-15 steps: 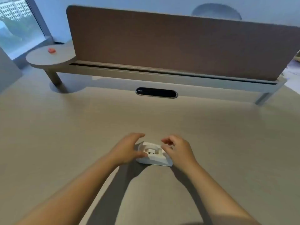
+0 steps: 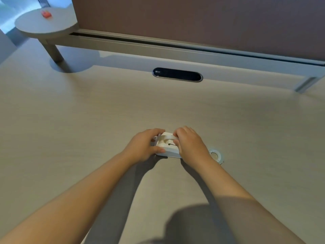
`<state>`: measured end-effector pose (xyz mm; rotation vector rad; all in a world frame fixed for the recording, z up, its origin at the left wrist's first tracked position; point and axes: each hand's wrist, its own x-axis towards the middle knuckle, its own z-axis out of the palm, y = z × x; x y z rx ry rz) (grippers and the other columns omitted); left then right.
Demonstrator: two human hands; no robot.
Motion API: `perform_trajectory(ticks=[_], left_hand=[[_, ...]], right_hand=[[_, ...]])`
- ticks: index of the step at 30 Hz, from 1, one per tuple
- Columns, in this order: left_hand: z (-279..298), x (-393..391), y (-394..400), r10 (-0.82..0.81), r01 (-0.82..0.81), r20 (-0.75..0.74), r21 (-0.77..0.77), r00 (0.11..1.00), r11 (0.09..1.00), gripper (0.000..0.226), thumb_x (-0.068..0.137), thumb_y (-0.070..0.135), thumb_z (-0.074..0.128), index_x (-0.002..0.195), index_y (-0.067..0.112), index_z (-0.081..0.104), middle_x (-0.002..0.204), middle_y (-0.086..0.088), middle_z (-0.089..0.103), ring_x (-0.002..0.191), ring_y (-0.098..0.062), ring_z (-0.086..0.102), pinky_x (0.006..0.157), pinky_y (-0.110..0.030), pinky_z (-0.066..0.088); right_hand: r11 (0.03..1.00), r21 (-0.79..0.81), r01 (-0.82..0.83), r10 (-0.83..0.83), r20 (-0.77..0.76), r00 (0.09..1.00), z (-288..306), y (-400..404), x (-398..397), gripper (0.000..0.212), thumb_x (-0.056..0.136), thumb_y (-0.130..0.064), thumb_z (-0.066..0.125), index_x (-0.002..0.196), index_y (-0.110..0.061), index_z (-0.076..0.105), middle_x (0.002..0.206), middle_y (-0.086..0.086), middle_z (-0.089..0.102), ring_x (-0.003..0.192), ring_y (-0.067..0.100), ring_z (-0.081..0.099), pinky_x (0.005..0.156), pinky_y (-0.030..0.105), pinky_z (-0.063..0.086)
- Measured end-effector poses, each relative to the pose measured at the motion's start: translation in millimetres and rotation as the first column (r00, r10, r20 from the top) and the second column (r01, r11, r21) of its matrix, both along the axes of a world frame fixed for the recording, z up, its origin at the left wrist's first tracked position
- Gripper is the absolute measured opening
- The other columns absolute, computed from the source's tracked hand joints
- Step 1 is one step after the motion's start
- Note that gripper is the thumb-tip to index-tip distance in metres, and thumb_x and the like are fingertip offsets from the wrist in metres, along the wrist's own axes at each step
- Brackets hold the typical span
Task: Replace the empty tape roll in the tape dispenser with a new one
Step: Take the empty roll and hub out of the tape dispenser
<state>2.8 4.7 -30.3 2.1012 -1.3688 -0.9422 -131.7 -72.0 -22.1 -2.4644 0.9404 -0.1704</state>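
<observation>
A small white tape dispenser (image 2: 169,150) sits on the pale wooden desk (image 2: 88,120) near the front centre. My left hand (image 2: 143,147) grips its left side and holds it down. My right hand (image 2: 190,146) closes on its right side, with the fingertips on the rounded white top of the dispenser. Just right of my right wrist a tape roll (image 2: 216,156) lies flat on the desk, partly hidden by my hand. The inside of the dispenser is mostly covered by my fingers.
A brown partition panel (image 2: 202,20) on a grey rail closes the desk's far side. A dark oval cable port (image 2: 177,75) lies in front of it. At the far left a round side shelf (image 2: 44,23) carries a small red object (image 2: 46,14).
The camera has tilted down and closer. Both hands have closed tighter on the dispenser. The tape roll beside my right wrist has come into sight.
</observation>
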Motion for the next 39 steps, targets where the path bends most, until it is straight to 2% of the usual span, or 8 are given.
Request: perform_trajectory(ticks=[15,18,21,24,28,31,34,39], left_hand=[[-1.7,-2.5,-0.9,0.038,-0.038,-0.018,-0.006,0.999,0.999,0.061,0.071,0.021,0.069,0.127,0.023,0.044,0.128,-0.005,0.056,0.11,-0.022,0.054,0.088,-0.028,0.039],[0.6,-2.0,-2.2,-0.003,0.003,0.005,0.01,1.0,1.0,0.062,0.071,0.023,0.068,0.128,0.022,0.043,0.129,-0.005,0.055,0.113,-0.023,0.052,0.09,-0.029,0.039],[10.8,-2.5,-3.8,-0.075,0.075,0.034,0.009,0.997,0.997,0.064,0.073,0.03,0.067,0.13,0.016,0.041,0.135,-0.007,0.049,0.125,-0.026,0.041,0.104,-0.037,0.035],[32.5,-8.1,-0.5,0.075,-0.092,-0.153,-0.107,0.985,0.99,0.059,0.08,0.029,0.057,0.133,0.014,0.036,0.137,-0.004,0.044,0.127,-0.018,0.039,0.103,-0.029,0.031],[47.7,-18.2,1.4,0.158,-0.262,-0.592,-0.093,0.79,0.961,0.023,0.085,0.022,0.05,0.098,0.009,0.063,0.077,0.006,0.065,0.071,-0.004,0.061,0.076,-0.024,0.048],[43.5,-24.4,1.7,0.202,-0.341,-0.715,-0.054,0.669,0.939,0.017,0.085,0.016,0.05,0.085,0.006,0.064,0.072,-0.002,0.061,0.056,-0.002,0.059,0.063,-0.017,0.052],[33.5,-31.5,5.9,0.227,-0.406,-0.754,-0.057,0.617,0.912,0.013,0.083,0.012,0.053,0.077,0.007,0.064,0.068,-0.004,0.062,0.054,-0.005,0.06,0.058,-0.014,0.053],[4.4,-42.0,19.3,0.181,-0.424,-0.775,-0.122,0.606,0.897,0.016,0.081,0.009,0.054,0.067,0.007,0.062,0.048,0.003,0.064,0.047,-0.006,0.059,0.052,-0.014,0.053]], right_hand=[[0.997,0.05,0.065,-0.073,0.175,0.982,-11.7,3.9,1.4,0.009,0.086,-0.006,0.049,0.093,0.0,0.051,0.095,0.016,0.054,0.081,0.019,0.041,0.067,0.03,0.035],[0.982,0.149,0.117,-0.154,0.27,0.951,-7.9,1.0,1.1,0.005,0.087,-0.004,0.047,0.088,-0.004,0.052,0.086,0.004,0.047,0.077,0.017,0.042,0.061,0.013,0.034],[0.943,0.281,0.176,-0.273,0.358,0.893,1.4,-2.0,-2.1,0.005,0.086,-0.004,0.051,0.089,-0.003,0.055,0.085,0.003,0.051,0.071,0.014,0.046,0.059,0.002,0.036],[0.897,0.417,0.146,-0.331,0.415,0.848,14.9,-2.3,-6.8,0.007,0.085,-0.007,0.054,0.082,-0.013,0.056,0.077,0.0,0.055,0.069,0.011,0.05,0.057,0.002,0.039],[0.854,0.519,0.024,-0.321,0.491,0.81,28.6,2.2,-11.1,0.021,0.084,-0.009,0.057,0.072,-0.026,0.055,0.07,-0.009,0.056,0.061,-0.001,0.054,0.054,0.003,0.043],[0.879,0.474,0.054,-0.341,0.545,0.766,26.3,5.5,-14.7,0.014,0.083,-0.009,0.058,0.084,-0.023,0.055,0.073,-0.008,0.055,0.062,-0.005,0.054,0.058,0.004,0.045],[0.955,0.26,0.14,-0.278,0.63,0.725,16.6,11.5,-21.5,0.016,0.08,-0.011,0.063,0.083,-0.022,0.052,0.077,-0.007,0.054,0.068,-0.001,0.053,0.062,0.004,0.043],[0.999,0.0,0.05,-0.042,0.557,0.829,-11.4,33.9,-32.2,0.022,0.071,-0.029,0.066,0.088,-0.015,0.06,0.075,-0.016,0.046,0.072,-0.005,0.047,0.064,0.006,0.038]])
